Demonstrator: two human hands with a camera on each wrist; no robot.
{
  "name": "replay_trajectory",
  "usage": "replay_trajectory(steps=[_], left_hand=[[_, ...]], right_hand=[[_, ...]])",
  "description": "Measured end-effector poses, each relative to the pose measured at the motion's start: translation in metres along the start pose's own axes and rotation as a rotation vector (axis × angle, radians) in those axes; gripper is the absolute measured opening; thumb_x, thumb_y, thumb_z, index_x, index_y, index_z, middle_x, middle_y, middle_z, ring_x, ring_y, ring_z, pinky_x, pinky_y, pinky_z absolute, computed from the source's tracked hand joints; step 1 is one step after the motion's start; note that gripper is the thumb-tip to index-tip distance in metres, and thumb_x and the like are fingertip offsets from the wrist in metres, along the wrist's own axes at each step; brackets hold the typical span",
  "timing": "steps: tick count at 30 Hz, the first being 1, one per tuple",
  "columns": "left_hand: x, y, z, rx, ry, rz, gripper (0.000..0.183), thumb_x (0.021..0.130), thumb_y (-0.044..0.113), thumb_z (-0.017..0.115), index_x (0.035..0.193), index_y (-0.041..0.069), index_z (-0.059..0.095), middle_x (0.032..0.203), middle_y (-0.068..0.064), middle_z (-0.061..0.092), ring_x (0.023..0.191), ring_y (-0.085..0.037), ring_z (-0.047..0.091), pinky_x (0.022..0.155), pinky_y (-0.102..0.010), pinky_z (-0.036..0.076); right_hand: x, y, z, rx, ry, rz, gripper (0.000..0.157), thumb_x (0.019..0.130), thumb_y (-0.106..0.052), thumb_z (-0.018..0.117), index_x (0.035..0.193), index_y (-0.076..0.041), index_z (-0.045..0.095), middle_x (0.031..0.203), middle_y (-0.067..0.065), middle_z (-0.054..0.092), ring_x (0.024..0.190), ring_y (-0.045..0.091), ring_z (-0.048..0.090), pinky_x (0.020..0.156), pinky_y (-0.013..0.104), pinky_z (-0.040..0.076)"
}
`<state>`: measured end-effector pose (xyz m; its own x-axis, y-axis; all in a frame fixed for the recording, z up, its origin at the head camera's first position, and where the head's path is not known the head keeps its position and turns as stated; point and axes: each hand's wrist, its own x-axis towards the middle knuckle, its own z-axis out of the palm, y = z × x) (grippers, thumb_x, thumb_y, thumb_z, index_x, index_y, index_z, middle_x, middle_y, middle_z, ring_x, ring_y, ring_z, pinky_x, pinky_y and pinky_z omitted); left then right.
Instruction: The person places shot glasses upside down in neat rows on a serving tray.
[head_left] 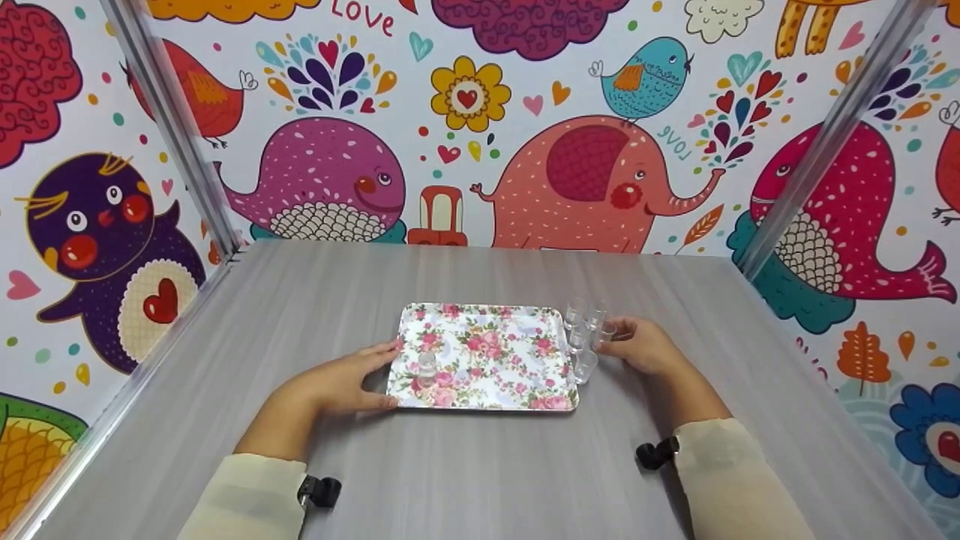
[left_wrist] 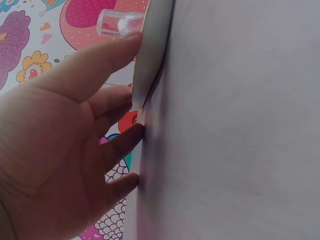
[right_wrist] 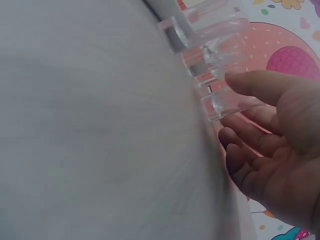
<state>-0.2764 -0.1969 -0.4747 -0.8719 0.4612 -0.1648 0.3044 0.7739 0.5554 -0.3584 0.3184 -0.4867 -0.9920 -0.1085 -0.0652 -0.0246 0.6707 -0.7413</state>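
A white tray with pink flowers (head_left: 495,375) lies on the table. My left hand (head_left: 337,382) rests against its left edge, thumb at the near corner and fingers spread; in the left wrist view the lower fingertips reach the tabletop. One small clear shot glass (head_left: 427,369) stands on the tray's left part. Several more clear shot glasses (head_left: 584,366) cluster just beyond the tray's right edge. At the outer side of that cluster, my right hand (head_left: 645,345) pinches a shot glass (right_wrist: 230,104) between thumb and fingers, its base close to the tabletop.
The grey wood-grain table (head_left: 480,472) extends around the tray on all sides. Behind and beside it stand walls with cartoon animals (head_left: 577,187), with metal posts (head_left: 180,127) at the corners. A black clip (head_left: 321,491) sits at the left sleeve, another (head_left: 656,454) at the right.
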Motion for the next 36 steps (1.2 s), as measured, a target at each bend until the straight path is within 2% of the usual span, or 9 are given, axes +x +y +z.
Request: replay_trajectory(steps=[4,10,16,25,31,34,36], left_hand=[[0.0,0.0,0.0,-0.003,0.001,0.003,0.092,0.094,0.044,0.082,0.168,0.011,0.037,0.179,-0.005,0.028,0.165,-0.04,0.026,0.132,-0.064,0.025],[0.0,0.001,-0.001,-0.007,0.002,0.029,0.092,0.095,0.043,0.081,0.167,0.009,0.036,0.179,-0.008,0.027,0.165,-0.041,0.026,0.132,-0.065,0.026],[-0.001,0.001,-0.002,-0.017,-0.002,0.047,0.093,0.094,0.041,0.082,0.167,0.006,0.036,0.179,-0.01,0.027,0.165,-0.044,0.025,0.131,-0.066,0.025],[-0.001,0.002,-0.001,-0.016,0.002,-0.005,0.096,0.09,0.042,0.086,0.168,0.013,0.037,0.18,-0.004,0.026,0.166,-0.04,0.024,0.132,-0.064,0.025],[-0.001,0.003,-0.001,-0.007,-0.002,-0.016,0.096,0.091,0.043,0.085,0.168,0.014,0.036,0.18,-0.003,0.025,0.166,-0.039,0.024,0.132,-0.064,0.024],[-0.002,0.003,-0.001,-0.011,-0.004,-0.017,0.096,0.091,0.043,0.086,0.168,0.014,0.036,0.18,-0.003,0.025,0.166,-0.039,0.023,0.133,-0.064,0.023],[-0.002,0.003,-0.001,-0.013,-0.003,-0.011,0.097,0.091,0.042,0.086,0.168,0.013,0.036,0.18,-0.004,0.025,0.166,-0.04,0.023,0.132,-0.064,0.024]], right_hand=[[0.001,0.003,0.003,-0.035,0.007,0.004,0.046,0.091,-0.026,0.085,0.128,-0.003,0.071,0.116,0.016,0.073,0.102,0.026,0.065,0.077,0.026,0.053],[0.001,0.006,0.007,-0.07,0.036,-0.039,0.038,0.091,-0.016,0.081,0.124,0.0,0.074,0.107,0.017,0.076,0.093,0.024,0.066,0.075,0.027,0.052],[0.002,0.007,0.007,-0.073,0.045,-0.041,0.035,0.092,-0.017,0.08,0.122,0.0,0.075,0.107,0.017,0.076,0.095,0.025,0.066,0.077,0.028,0.052],[0.002,0.006,0.003,-0.066,0.042,-0.006,0.035,0.094,-0.026,0.081,0.122,-0.005,0.074,0.106,0.012,0.072,0.091,0.023,0.063,0.074,0.029,0.052],[-0.001,0.0,-0.001,-0.046,0.026,0.042,0.035,0.097,-0.031,0.079,0.125,-0.01,0.074,0.111,0.011,0.07,0.096,0.024,0.063,0.078,0.028,0.054],[-0.003,-0.005,-0.003,-0.02,0.03,0.042,0.039,0.097,-0.029,0.079,0.129,-0.008,0.073,0.109,0.01,0.071,0.094,0.023,0.063,0.077,0.027,0.055],[-0.003,-0.008,-0.005,-0.005,0.043,0.014,0.042,0.096,-0.027,0.079,0.131,-0.005,0.072,0.108,0.011,0.072,0.092,0.021,0.063,0.077,0.026,0.054]])
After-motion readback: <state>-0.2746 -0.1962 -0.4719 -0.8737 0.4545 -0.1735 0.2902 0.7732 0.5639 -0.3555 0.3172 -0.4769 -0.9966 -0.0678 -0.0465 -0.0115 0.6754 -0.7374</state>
